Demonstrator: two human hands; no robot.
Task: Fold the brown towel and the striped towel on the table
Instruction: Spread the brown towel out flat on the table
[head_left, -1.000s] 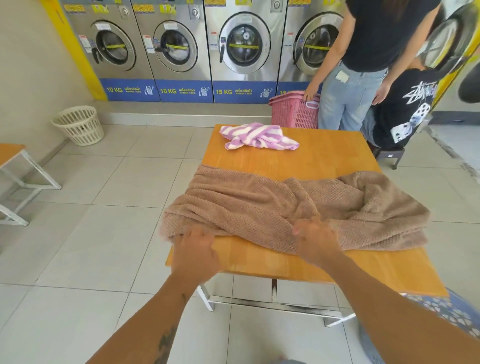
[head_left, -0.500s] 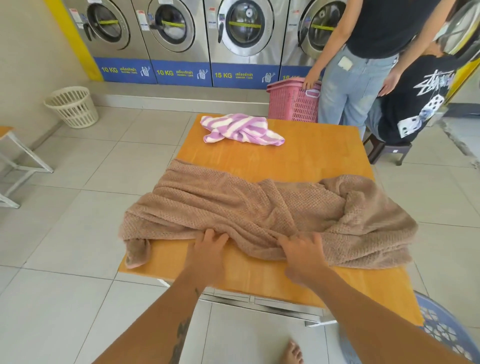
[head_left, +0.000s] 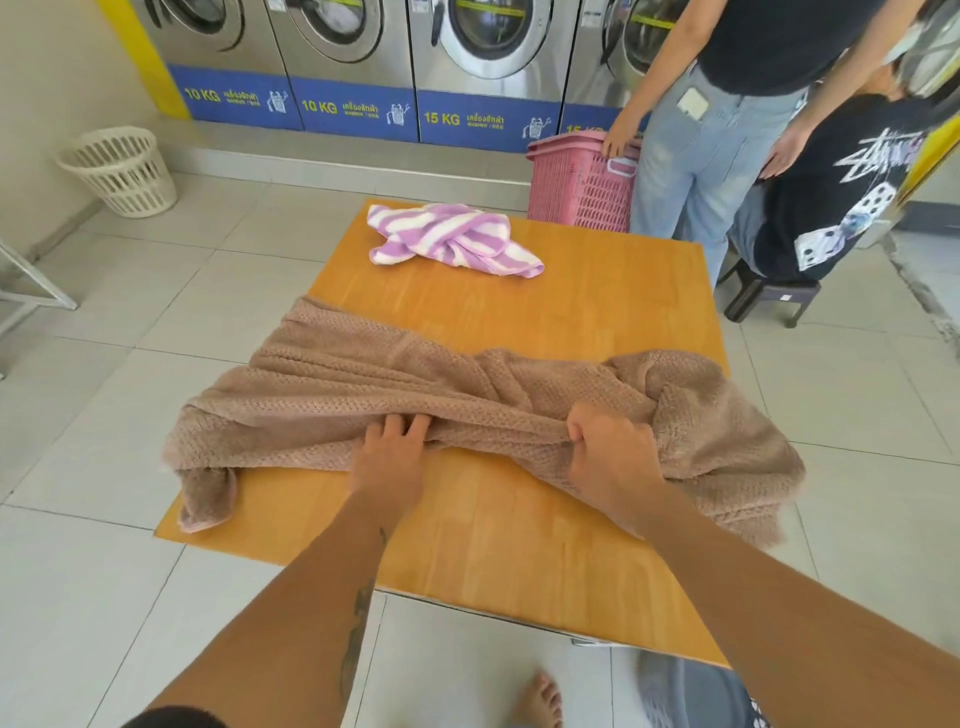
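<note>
A large brown towel (head_left: 337, 384) lies bunched across the wooden table (head_left: 488, 535), its left and right ends hanging over the sides. My left hand (head_left: 387, 457) rests at the towel's near edge with fingertips tucked into a fold. To its right, my right hand (head_left: 613, 452) is closed around a gathered bunch of the same towel. The purple-and-white striped towel (head_left: 452, 239) sits crumpled at the table's far end, apart from both hands.
A pink laundry basket (head_left: 576, 182) stands behind the table, with a person in jeans (head_left: 696, 166) beside it and another in a black shirt (head_left: 841, 197) on a stool. A white basket (head_left: 122, 171) sits far left. Washing machines line the back wall.
Both hands have moved further onto the towel and to the right. The right hand has closed on a bunch of it. The towel's left end has slid off the table.
</note>
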